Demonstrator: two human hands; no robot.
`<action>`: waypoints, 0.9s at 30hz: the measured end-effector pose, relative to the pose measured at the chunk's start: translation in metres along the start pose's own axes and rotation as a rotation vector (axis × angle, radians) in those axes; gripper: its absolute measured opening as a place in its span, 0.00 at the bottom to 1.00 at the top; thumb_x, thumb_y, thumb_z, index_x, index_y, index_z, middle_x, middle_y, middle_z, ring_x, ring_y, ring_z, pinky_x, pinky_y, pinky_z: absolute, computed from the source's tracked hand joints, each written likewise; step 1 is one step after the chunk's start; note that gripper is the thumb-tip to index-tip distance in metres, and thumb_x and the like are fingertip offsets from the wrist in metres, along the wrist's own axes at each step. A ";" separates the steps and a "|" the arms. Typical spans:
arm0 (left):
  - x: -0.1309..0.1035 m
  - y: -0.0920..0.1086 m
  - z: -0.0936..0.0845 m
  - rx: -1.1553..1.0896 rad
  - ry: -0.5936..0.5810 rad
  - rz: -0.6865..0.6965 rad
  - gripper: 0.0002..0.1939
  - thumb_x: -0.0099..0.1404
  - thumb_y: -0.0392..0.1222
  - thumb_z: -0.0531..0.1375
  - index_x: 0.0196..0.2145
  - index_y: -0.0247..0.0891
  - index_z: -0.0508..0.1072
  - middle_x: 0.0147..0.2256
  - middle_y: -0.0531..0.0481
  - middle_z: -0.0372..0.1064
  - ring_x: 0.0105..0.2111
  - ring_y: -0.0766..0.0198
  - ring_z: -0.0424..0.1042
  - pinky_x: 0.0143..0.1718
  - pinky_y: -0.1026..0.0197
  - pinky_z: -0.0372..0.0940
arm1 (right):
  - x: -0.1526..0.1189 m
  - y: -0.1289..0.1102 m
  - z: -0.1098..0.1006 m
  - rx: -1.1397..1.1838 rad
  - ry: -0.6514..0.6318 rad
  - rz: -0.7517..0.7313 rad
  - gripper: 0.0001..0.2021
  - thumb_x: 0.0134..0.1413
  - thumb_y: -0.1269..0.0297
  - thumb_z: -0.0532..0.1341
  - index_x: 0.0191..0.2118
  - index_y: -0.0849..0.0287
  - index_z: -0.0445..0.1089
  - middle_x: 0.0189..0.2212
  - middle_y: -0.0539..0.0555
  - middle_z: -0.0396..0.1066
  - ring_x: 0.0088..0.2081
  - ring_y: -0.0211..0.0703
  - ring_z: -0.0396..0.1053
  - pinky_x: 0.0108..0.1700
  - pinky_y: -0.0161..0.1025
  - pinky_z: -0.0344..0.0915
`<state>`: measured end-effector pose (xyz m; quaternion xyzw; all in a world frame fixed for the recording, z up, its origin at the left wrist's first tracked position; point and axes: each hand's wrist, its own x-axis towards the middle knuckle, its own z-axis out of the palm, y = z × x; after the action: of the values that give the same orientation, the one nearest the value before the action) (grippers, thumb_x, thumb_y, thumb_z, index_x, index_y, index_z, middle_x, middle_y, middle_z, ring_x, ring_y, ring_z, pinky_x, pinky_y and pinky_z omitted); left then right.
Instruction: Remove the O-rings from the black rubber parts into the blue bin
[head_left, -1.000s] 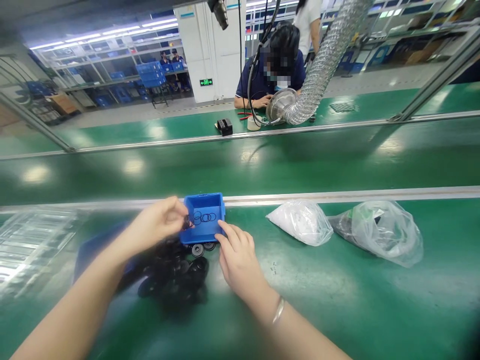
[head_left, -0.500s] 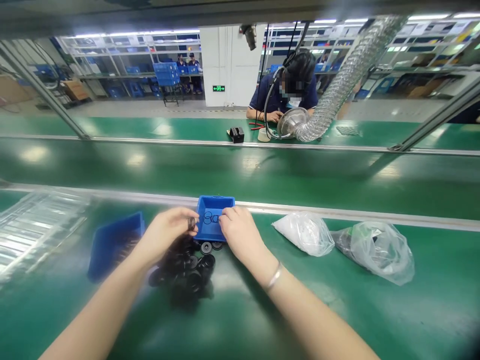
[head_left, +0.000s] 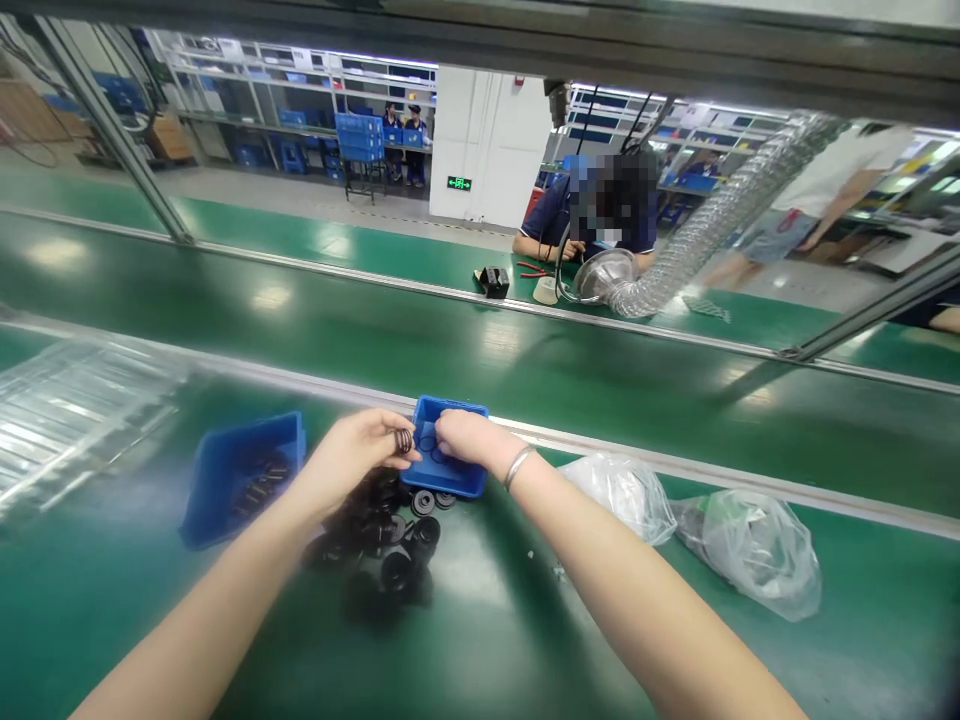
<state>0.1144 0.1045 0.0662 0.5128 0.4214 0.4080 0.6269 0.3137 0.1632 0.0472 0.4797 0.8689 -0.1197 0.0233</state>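
My left hand (head_left: 360, 455) is closed on a dark ringed part (head_left: 403, 440), held at the left edge of a small blue bin (head_left: 469, 482). Over the inside of that bin is my right hand (head_left: 469, 438), its fingers bent down and mostly hidden, so what they hold cannot be made out. Thin black rings (head_left: 427, 443) lie on the bin floor beside the fingertips. Black round parts (head_left: 396, 570) are heaped on the green table below the bin, partly under my left hand. A larger blue bin (head_left: 214, 480) with dark parts stands to the left.
Two clear plastic bags (head_left: 619, 490) (head_left: 757, 550) lie at the right, the nearer partly behind my right forearm. A clear ribbed tray (head_left: 67, 430) is at the far left. Across the line, a person (head_left: 547, 215) works beside a duct hood (head_left: 607, 275).
The view has tilted and shifted. My right hand has moved further over the bin, with its fingers lower inside. My left hand still holds the dark part. A passer-by has appeared at the right.
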 end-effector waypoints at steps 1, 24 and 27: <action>0.001 0.001 -0.002 -0.002 0.003 0.004 0.16 0.57 0.48 0.69 0.38 0.35 0.73 0.33 0.49 0.75 0.35 0.58 0.79 0.37 0.58 0.74 | 0.001 0.000 -0.002 0.023 -0.019 0.002 0.04 0.50 0.74 0.65 0.28 0.62 0.76 0.31 0.59 0.77 0.33 0.46 0.75 0.33 0.34 0.65; 0.006 -0.007 -0.001 0.253 0.020 0.135 0.09 0.53 0.35 0.61 0.33 0.38 0.78 0.33 0.51 0.71 0.30 0.62 0.75 0.36 0.57 0.74 | -0.039 -0.035 -0.038 0.916 0.071 -0.089 0.04 0.58 0.67 0.59 0.32 0.59 0.64 0.24 0.48 0.74 0.28 0.36 0.74 0.32 0.31 0.69; 0.008 -0.008 -0.005 0.256 0.039 0.151 0.07 0.54 0.38 0.61 0.31 0.37 0.77 0.36 0.50 0.71 0.31 0.60 0.76 0.36 0.55 0.75 | -0.033 -0.035 -0.037 0.936 0.108 -0.033 0.07 0.62 0.62 0.58 0.35 0.60 0.66 0.25 0.50 0.75 0.27 0.36 0.74 0.32 0.31 0.70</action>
<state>0.1129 0.1119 0.0568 0.6107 0.4423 0.4071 0.5155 0.3052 0.1266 0.0950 0.4303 0.7289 -0.4739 -0.2427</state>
